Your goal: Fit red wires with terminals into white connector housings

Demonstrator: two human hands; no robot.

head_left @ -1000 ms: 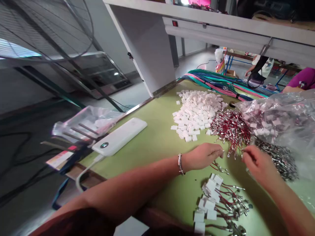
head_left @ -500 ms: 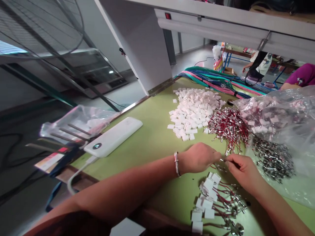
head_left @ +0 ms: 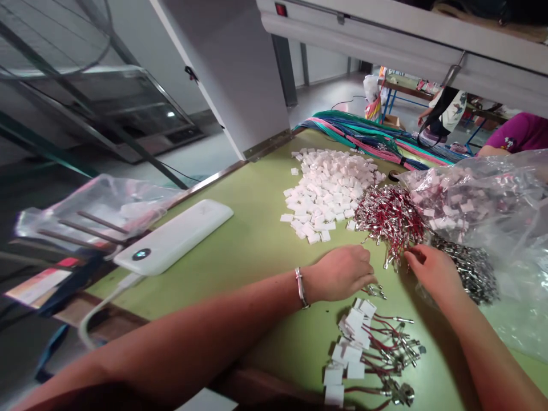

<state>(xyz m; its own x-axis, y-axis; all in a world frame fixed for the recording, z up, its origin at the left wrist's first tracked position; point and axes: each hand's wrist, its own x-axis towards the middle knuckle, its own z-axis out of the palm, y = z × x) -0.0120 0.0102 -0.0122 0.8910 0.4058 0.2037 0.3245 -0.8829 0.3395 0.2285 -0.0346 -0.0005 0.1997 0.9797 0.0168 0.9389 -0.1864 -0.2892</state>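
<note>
My left hand [head_left: 345,274] is curled above the green table, closed on a few short wires [head_left: 375,291] whose metal terminals poke out below its fingers. At the right edge of the heap of short red wires [head_left: 390,220], my right hand [head_left: 434,274] has thumb and forefinger pressed together. Its fingertips touch the heap, and what they pinch is hidden. Below both hands lie wires joined to white plastic connectors [head_left: 354,328], lined up in a loose column with their metal ends pointing right. A heap of loose white connectors [head_left: 327,191] spreads beyond my left hand.
Small dark metal parts [head_left: 468,271] and a clear plastic bag [head_left: 483,194] lie at the right. Long coloured cable bundles [head_left: 363,136] run along the back. A white power bank [head_left: 175,237] with a cable lies left. Other people are beyond the table.
My right hand has left my left hand and moved up and right to the red wire heap. My left hand stays nearly in place. The view has shifted slightly.
</note>
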